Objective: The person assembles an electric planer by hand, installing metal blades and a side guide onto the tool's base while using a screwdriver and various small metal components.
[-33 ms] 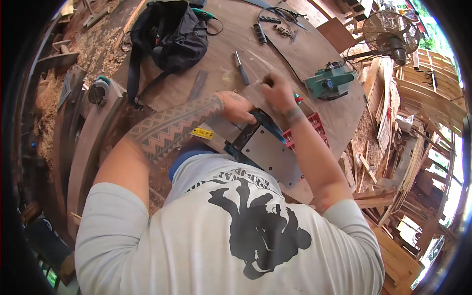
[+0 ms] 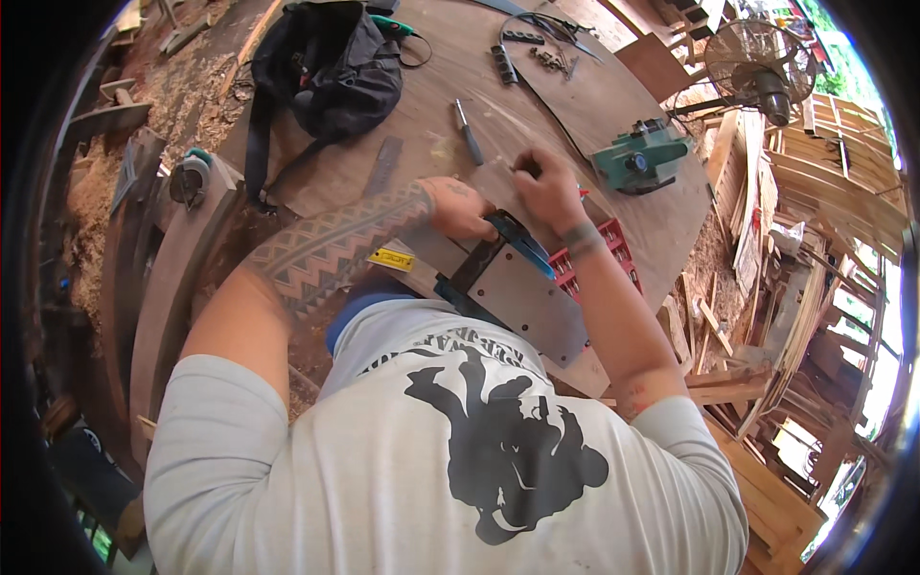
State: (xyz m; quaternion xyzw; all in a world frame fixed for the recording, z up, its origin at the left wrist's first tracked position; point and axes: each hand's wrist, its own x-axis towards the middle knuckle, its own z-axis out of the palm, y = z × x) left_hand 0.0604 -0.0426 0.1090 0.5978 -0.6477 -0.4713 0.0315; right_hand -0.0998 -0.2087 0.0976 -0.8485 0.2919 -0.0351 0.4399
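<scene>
An electric planer (image 2: 525, 299) with teal and black parts lies in front of my body, its flat grey metal sole facing up. My left hand (image 2: 460, 207) is closed at the planer's far left end, fingertips against its dark part. Just beyond the planer, my right hand (image 2: 548, 190) is held with curled fingers; whatever it may grip is hidden. A red case of small bits (image 2: 618, 251) sits beside my right wrist. Under my left forearm shows a yellow-marked strip (image 2: 391, 259). Past both hands lies a slim tool with a grey handle (image 2: 471, 142).
A black backpack (image 2: 340, 86) rests on the table's far left, near a flat metal ruler (image 2: 383, 165). A green power tool (image 2: 640, 161) stands at right, with a fan (image 2: 762, 72) behind it. Curved wooden pieces (image 2: 187, 259) stand at left; scrap timber lies around.
My right hand has shifted slightly toward me and to the right. My left hand stays by the planer.
</scene>
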